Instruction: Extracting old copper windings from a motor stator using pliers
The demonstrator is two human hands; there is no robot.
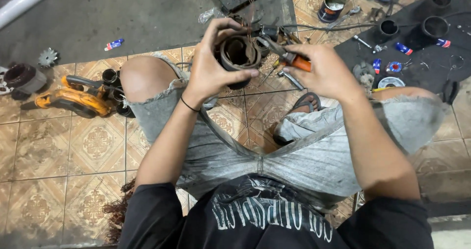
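I held a dark, round motor stator upright in my left hand, its hollow bore facing me. Orange-handled pliers in my right hand touched its rim, above my knees.

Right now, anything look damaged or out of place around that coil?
Copper wires stick up loose and frayed from the ring-shaped coil in the left hand; the right hand holds orange-handled pliers to it. An orange power tool lies opened on the tiles, with small parts scattered on a black mat.
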